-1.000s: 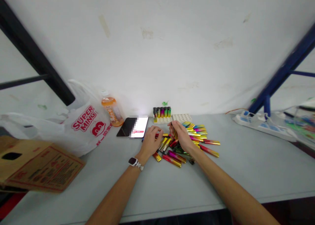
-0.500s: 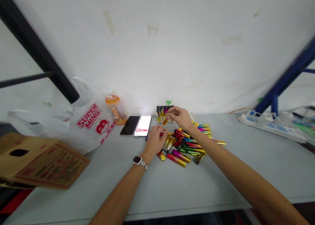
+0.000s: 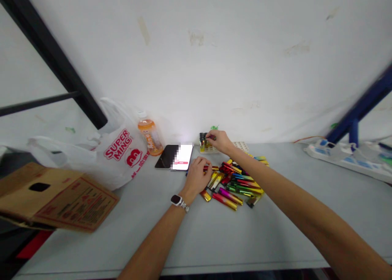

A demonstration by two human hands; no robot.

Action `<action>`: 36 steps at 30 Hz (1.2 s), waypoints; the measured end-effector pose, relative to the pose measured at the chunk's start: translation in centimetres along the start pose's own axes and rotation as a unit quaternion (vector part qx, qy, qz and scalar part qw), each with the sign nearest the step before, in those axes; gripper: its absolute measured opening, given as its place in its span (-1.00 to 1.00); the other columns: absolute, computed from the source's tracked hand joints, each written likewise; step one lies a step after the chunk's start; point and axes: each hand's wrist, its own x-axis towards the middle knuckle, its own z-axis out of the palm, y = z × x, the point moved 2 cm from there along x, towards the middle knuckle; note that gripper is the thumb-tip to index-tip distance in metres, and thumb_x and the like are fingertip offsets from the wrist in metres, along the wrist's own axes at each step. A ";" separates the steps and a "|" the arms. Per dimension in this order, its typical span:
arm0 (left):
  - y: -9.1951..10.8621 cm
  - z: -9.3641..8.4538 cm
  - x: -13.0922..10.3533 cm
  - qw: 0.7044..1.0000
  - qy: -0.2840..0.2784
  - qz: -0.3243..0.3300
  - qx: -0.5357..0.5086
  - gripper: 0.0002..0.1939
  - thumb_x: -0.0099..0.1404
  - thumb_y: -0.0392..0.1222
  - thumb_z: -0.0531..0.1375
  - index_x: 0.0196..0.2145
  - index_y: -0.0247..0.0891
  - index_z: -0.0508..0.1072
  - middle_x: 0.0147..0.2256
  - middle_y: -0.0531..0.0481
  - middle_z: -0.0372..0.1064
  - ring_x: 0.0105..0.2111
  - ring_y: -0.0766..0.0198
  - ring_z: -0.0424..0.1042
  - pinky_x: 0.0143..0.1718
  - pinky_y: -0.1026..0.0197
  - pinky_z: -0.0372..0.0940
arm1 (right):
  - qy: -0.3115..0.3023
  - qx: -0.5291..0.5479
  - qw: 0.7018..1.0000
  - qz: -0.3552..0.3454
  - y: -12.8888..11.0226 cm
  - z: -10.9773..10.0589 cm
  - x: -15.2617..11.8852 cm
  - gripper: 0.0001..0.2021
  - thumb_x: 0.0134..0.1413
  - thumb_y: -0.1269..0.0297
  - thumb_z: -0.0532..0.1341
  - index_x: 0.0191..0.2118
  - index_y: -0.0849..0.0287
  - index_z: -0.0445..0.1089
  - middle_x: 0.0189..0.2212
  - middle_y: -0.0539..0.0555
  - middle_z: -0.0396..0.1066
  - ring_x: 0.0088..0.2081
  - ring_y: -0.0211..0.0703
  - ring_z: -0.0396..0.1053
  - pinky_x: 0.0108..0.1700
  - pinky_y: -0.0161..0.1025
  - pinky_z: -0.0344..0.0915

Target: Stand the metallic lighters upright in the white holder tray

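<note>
A pile of shiny, many-coloured lighters [image 3: 228,198] lies on the grey table. My left hand [image 3: 199,174] rests at the pile's left edge, its fingers curled around a lighter [image 3: 213,168] that partly shows beside the thumb. Farther back, my right hand [image 3: 222,141] is closed in a pinch over a pale rack with holes [image 3: 241,146]. Several lighters stand upright with black tops at the rack's left end [image 3: 202,143]. The pinched lighter is mostly hidden by the fingers.
Left of the rack lie a tablet [image 3: 167,156] and an orange drink bottle [image 3: 150,135]. A white plastic bag [image 3: 122,153] and a cardboard box [image 3: 76,202] stand at far left. A power strip [image 3: 346,159] lies at right, near a blue post [image 3: 361,108].
My right hand has brought the lighter from a slant in front of the rack up to the row of standing lighters. My left hand stays at the pile. The view has shifted slightly.
</note>
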 end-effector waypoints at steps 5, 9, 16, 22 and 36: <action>-0.2 0.0 0.0 1.000 -0.009 -0.001 0.007 -0.88 0.28 -0.33 0.11 -0.26 -0.22 0.42 -0.22 -0.06 0.36 -0.13 0.13 0.35 -0.03 0.04 0.29 | -0.018 0.002 0.999 0.029 -0.4 0.1 0.6 -0.84 0.04 0.49 0.23 -0.28 0.24 0.55 -0.42 0.07 0.50 -0.39 -0.21 0.39 -0.25 -0.29 0.29; -0.2 -0.1 -0.1 1.000 -0.012 -0.005 0.009 -0.87 0.26 -0.34 0.13 -0.24 -0.22 0.43 -0.20 -0.06 0.37 -0.12 0.13 0.34 -0.02 0.04 0.30 | -0.033 -0.003 0.999 0.036 -0.4 0.2 0.9 -0.83 0.05 0.51 0.22 -0.26 0.25 0.55 -0.44 0.05 0.49 -0.39 -0.21 0.39 -0.23 -0.29 0.29; -0.2 -0.2 0.2 0.998 -0.046 0.007 0.029 -0.81 0.22 -0.37 0.13 -0.22 -0.24 0.45 -0.20 -0.08 0.39 -0.15 0.14 0.36 -0.04 0.04 0.32 | -0.012 -0.091 0.996 -0.004 0.1 0.7 -0.5 -0.74 0.16 0.39 0.18 -0.08 0.21 0.54 -0.15 0.18 0.30 -0.17 -0.11 0.36 -0.01 -0.19 0.30; -0.4 0.1 1.7 0.988 -0.120 0.039 0.088 -0.82 0.14 -0.41 0.17 -0.31 -0.23 0.48 -0.30 -0.11 0.39 -0.22 0.08 0.39 -0.14 0.07 0.33 | -0.005 -0.069 0.997 -0.023 -0.9 0.0 -2.9 -0.58 0.19 0.38 0.14 0.17 0.16 0.34 -0.13 0.16 0.21 -0.17 -0.11 0.33 0.05 -0.13 0.29; -0.5 0.6 3.0 0.989 -0.134 0.035 0.050 -0.87 0.33 -0.24 0.10 -0.22 -0.24 0.44 -0.27 -0.14 0.45 -0.24 0.07 0.47 -0.17 0.09 0.34 | 0.033 -0.004 0.999 0.027 -2.2 -3.2 -10.3 -0.83 0.15 0.34 0.18 -0.16 0.15 0.47 -0.23 0.09 0.33 -0.13 -0.08 0.33 -0.02 -0.12 0.26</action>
